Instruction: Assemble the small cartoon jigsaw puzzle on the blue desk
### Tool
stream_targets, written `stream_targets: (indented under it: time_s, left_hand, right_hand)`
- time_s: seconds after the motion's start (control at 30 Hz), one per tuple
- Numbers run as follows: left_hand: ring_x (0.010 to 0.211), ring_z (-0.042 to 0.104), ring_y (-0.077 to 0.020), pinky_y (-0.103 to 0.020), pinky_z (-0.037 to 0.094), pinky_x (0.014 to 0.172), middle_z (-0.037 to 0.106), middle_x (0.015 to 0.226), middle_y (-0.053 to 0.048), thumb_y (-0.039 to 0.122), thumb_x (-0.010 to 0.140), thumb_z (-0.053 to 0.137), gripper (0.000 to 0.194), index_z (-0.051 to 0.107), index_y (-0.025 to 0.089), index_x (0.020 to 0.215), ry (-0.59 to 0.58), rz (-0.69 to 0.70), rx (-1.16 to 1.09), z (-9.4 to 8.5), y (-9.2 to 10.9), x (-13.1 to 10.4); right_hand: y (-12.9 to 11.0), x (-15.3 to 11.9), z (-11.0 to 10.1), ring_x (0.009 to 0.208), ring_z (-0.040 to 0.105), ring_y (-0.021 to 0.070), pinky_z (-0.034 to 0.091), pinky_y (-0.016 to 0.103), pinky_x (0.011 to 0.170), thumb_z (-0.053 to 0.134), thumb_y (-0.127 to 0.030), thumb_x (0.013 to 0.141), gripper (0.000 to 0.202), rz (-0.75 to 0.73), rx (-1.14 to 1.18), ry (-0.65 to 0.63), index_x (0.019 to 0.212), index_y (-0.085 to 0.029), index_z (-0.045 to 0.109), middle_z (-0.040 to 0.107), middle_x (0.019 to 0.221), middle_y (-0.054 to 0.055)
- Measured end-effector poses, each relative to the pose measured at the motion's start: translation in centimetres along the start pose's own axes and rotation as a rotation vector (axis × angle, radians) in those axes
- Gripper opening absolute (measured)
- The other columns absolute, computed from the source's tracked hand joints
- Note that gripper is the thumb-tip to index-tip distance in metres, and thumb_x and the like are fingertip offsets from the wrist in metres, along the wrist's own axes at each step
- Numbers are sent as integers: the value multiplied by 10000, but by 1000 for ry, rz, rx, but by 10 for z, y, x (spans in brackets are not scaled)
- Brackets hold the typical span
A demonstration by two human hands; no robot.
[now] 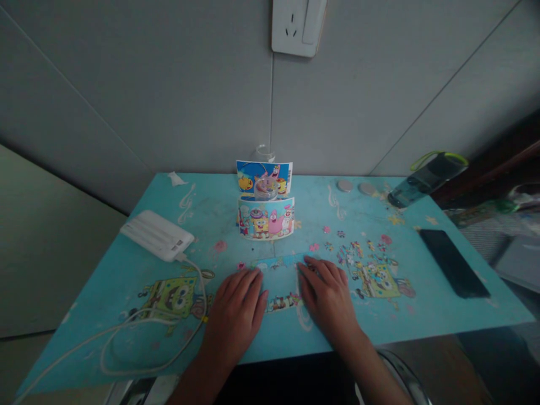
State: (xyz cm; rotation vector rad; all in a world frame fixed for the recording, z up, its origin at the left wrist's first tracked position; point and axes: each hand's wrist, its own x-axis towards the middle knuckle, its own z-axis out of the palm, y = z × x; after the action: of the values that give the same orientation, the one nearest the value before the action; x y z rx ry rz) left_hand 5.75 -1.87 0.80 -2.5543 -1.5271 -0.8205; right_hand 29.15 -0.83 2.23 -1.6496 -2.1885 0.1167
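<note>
A partly joined jigsaw puzzle border (283,304) lies on the table, with a top strip, a bottom strip and bare blue tablecloth inside. My left hand (238,301) rests palm down over its left side, fingers stretched out and thumb apart. Over the right side lies my right hand (327,289), fingertips touching the border and thumb beneath them. Both hands cover the side strips, so those pieces are mostly hidden. Loose puzzle pieces (350,253) are scattered right of my right hand. Behind the border, a curved picture card (268,219) stands upright.
Behind it stand a second card (248,171) and clear containers (265,189). A white power bank (157,235) with a cable (202,281) lies at left. At right are a black phone (453,263), a water bottle (428,179) and two round lids (345,185).
</note>
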Motion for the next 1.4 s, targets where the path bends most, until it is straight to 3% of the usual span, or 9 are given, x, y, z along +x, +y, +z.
stream_targets:
  time_s: [0.5,0.67,1.4]
  left_hand:
    - [1235,591,-304,-519,514,1063,658,1292,-136,207,992,563,302,612,131,1280,-26,-25,-15,5,-1,-4]
    - [1240,588,-298,-519,517,1062,651,1300,-134,203,997,552,305,600,148,1294,-29,-32,-28,6,-1,-4]
    - [1209,596,-291,-515,517,1045,655,1275,-137,175,985,561,297,612,134,1275,-14,-35,-51,4,-2,-2]
  right_hand:
    - [-3,-5,-2,1134,574,296,439,492,978,576,-238,998,269,18,5,36,1239,-249,695,679,1251,96]
    - [-3,-3,-1,1152,564,299,436,497,987,568,-273,1009,306,26,1,25,1299,-241,662,667,1277,95]
    - [-2,5,0,1140,575,302,443,495,957,556,-272,1018,261,7,0,22,1246,-232,676,678,1251,99]
